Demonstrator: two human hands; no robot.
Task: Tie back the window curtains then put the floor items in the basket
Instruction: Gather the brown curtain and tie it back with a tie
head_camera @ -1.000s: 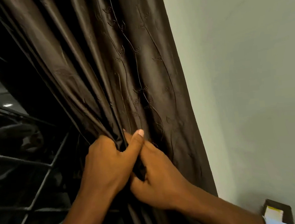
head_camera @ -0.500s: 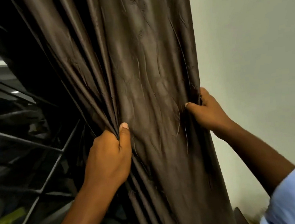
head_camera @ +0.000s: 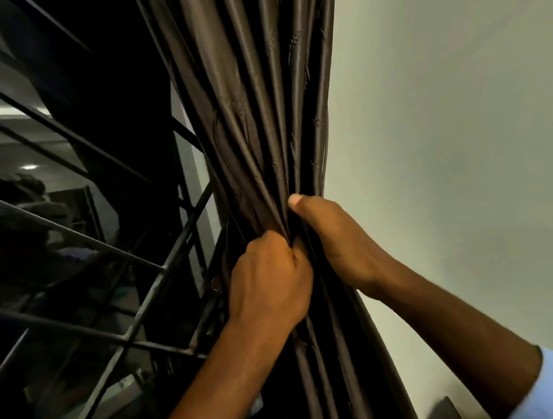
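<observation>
— Brown fabric, is that the curtain (head_camera: pixel 260 117) you hold?

— Yes. It hangs between the window bars (head_camera: pixel 161 279) and the pale wall (head_camera: pixel 445 127), gathered into one narrow bunch of folds.

— And your hands?

— My left hand (head_camera: pixel 268 280) is a fist, clamped on the folds from the window side. My right hand (head_camera: pixel 338 240) wraps the bunch from the wall side, thumb up. They touch each other.

— Is a tie on it?

— I cannot tell.
</observation>
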